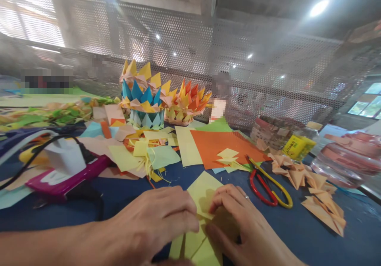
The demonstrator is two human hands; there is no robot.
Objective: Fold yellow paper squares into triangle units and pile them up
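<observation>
A pale yellow sheet of paper (204,184) lies in front of me on the dark blue tabletop, one corner pointing away and creases across its near part. My left hand (157,220) comes in from the left, its curled fingers gripping the paper's left side. On the right side, my right hand (233,220) has its thumb and bent fingers closed on the same paper; a ring shows on one finger. Scissors (268,186) with one red and one yellow handle rest just beyond my right hand. Folded peach paper pieces (323,202) lie farther right.
Layered folded-paper crowns (144,99) stand at the back. Orange paper (226,145) and loose scraps (163,155) spread before them. A magenta power strip (68,178) with cables sits left. A yellow-labelled bottle (300,143) and a pink clear jug (348,159) stand right.
</observation>
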